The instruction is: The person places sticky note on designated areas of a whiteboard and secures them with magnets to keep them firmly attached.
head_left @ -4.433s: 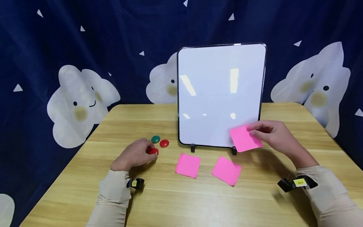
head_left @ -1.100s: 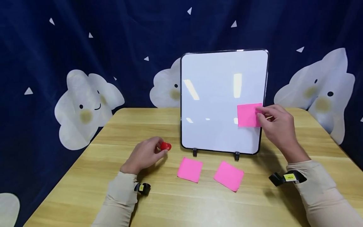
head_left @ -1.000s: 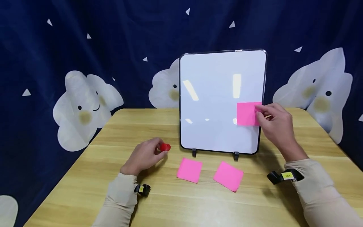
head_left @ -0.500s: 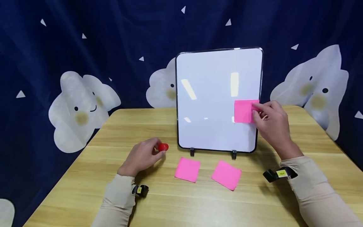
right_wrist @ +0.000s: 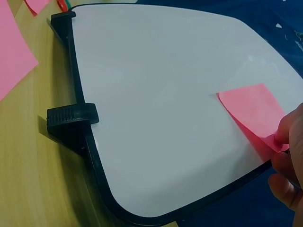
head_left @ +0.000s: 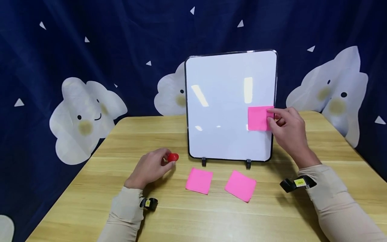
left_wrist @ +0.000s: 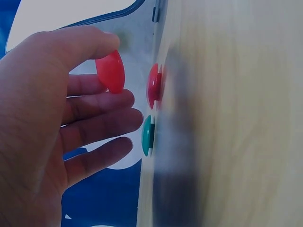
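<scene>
My left hand [head_left: 149, 168] pinches a round red magnet [left_wrist: 111, 72] between thumb and fingers, just above the table. In the left wrist view, a second red magnet [left_wrist: 152, 86] and a green magnet [left_wrist: 148, 135] rest on the table past the fingertips. The green one is hidden by the hand in the head view. My right hand [head_left: 288, 129] pinches the right edge of a pink sticky note [head_left: 258, 118] at the right side of the whiteboard [head_left: 226, 94]. In the right wrist view the note's near part bends away from the board.
Two more pink sticky notes, a left one [head_left: 199, 180] and a right one [head_left: 240, 186], lie on the wooden table [head_left: 193, 218] before the board. Black feet [head_left: 248, 164] hold the board upright. A dark blue curtain [head_left: 136, 40] with clouds hangs behind.
Since the oldest frame, my right hand has raised the sticky note up the board and straightened it. My left hand has lifted a red magnet. Over the last second both hands hold nearly still.
</scene>
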`<action>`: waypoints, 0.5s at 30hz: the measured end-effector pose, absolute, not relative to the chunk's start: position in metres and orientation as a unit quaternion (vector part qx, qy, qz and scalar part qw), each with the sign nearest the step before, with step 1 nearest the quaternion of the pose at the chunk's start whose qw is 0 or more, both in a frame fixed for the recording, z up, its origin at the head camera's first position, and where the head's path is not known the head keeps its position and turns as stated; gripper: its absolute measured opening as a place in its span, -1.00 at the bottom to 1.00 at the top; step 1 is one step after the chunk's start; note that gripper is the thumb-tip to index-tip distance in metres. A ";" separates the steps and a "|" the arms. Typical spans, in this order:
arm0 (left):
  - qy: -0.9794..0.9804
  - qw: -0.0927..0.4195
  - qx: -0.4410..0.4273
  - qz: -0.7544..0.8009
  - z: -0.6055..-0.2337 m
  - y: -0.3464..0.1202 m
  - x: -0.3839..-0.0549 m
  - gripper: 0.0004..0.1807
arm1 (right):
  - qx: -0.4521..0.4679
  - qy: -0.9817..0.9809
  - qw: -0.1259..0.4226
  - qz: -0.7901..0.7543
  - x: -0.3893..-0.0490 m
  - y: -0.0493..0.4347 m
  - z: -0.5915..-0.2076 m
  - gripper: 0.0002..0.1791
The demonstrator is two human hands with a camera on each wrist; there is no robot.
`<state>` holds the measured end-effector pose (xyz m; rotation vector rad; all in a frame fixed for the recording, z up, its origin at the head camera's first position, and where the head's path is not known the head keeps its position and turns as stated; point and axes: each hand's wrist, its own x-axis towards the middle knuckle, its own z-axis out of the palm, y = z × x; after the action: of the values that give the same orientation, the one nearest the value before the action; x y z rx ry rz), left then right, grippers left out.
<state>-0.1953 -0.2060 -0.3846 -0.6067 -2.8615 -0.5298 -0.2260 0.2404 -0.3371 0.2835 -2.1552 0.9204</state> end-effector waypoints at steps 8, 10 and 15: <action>-0.957 0.091 -0.205 -0.187 -0.383 -0.204 -0.195 -0.75 | 0.098 -0.843 0.373 0.375 -0.229 0.242 -0.340 -0.71; -0.957 0.091 -0.205 -0.186 -0.383 -0.203 -0.196 -0.75 | 0.096 -0.845 0.369 0.375 -0.229 0.242 -0.340 -0.70; -0.956 0.086 -0.202 -0.195 -0.382 -0.200 -0.195 -0.71 | 0.090 -0.849 0.358 0.377 -0.227 0.242 -0.340 -0.70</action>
<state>-0.1949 -0.2000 -0.3817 -0.6021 -2.8479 -0.5825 -0.2273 0.2424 -0.3404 0.2330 -2.1911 0.9733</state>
